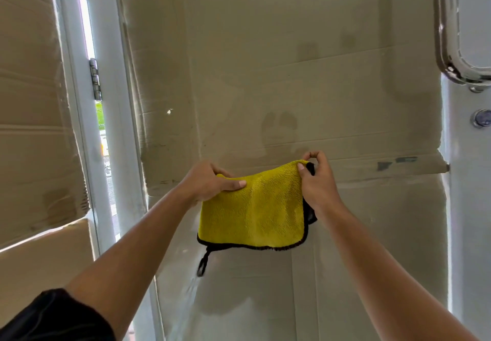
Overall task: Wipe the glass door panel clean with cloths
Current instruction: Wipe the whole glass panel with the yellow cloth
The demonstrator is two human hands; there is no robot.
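Left hand (210,181): I see it pinching the yellow cloth's (252,207) top-left edge.
Right hand (317,181): pinching its top-right corner.
Glass door panel (279,61): behind the cloth.

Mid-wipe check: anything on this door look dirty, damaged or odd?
Yes. The glass shows what look like dull smudges just above the cloth, plus a white speck further left. The handle looks flaky or grimy at its lower bend. Behind the glass, the cardboard has a ragged taped edge at right.
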